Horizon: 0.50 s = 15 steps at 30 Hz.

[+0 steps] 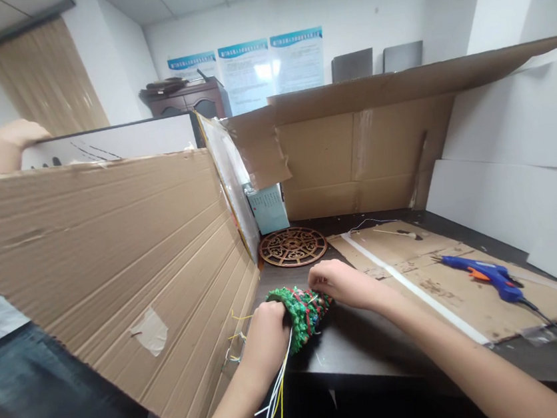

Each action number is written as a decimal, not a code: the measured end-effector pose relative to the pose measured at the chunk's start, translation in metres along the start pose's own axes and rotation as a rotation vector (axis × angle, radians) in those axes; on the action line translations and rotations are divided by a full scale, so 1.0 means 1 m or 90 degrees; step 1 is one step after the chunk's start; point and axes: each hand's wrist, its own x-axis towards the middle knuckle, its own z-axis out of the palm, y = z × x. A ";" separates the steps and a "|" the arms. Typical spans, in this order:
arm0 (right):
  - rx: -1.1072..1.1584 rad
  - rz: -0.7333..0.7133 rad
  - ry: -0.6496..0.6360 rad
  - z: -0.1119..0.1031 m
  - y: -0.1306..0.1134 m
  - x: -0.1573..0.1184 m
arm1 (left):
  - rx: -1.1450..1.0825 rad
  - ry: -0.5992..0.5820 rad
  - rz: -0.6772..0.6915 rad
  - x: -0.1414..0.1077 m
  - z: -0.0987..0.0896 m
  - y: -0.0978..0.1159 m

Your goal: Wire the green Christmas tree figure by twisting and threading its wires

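A small green decorated Christmas tree (300, 320) lies on its side above the table's front edge, its wide base toward me and its tip to the right. My left hand (268, 327) reaches into the open base and holds the tree; its fingertips are hidden inside. White and yellow wires (280, 397) hang out of the base below this hand. At the upper side near the tip, my right hand (334, 282) is closed with its fingers bent against the tree. What those fingers pinch is too small to make out. Red garland and small ornaments wrap the green surface.
A blue hot glue gun (487, 274) lies on a cardboard sheet (418, 287) at right. A round openwork brown trivet (293, 246) is behind the tree. Cardboard partitions (127, 253) stand at left and back; beyond the left one shows another person's hand (11, 137).
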 end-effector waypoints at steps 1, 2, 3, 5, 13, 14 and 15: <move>0.010 -0.005 -0.008 -0.001 0.001 0.002 | 0.000 -0.001 0.002 0.000 0.000 0.000; 0.020 -0.013 -0.017 -0.003 0.003 0.005 | -0.001 -0.002 0.003 0.000 0.000 0.000; 0.027 -0.021 -0.027 -0.004 0.004 0.007 | 0.000 -0.002 0.003 0.000 0.000 0.000; 0.040 -0.038 -0.051 -0.008 0.005 0.011 | 0.002 -0.002 0.004 -0.001 0.000 0.001; 0.077 -0.059 -0.082 -0.012 0.011 0.018 | 0.012 0.014 -0.003 -0.003 0.002 0.001; 0.082 -0.056 -0.077 -0.010 0.011 0.016 | 0.009 0.014 0.000 -0.003 0.002 0.001; 0.087 -0.052 -0.071 -0.008 0.012 0.014 | 0.005 0.013 0.005 -0.003 0.002 0.001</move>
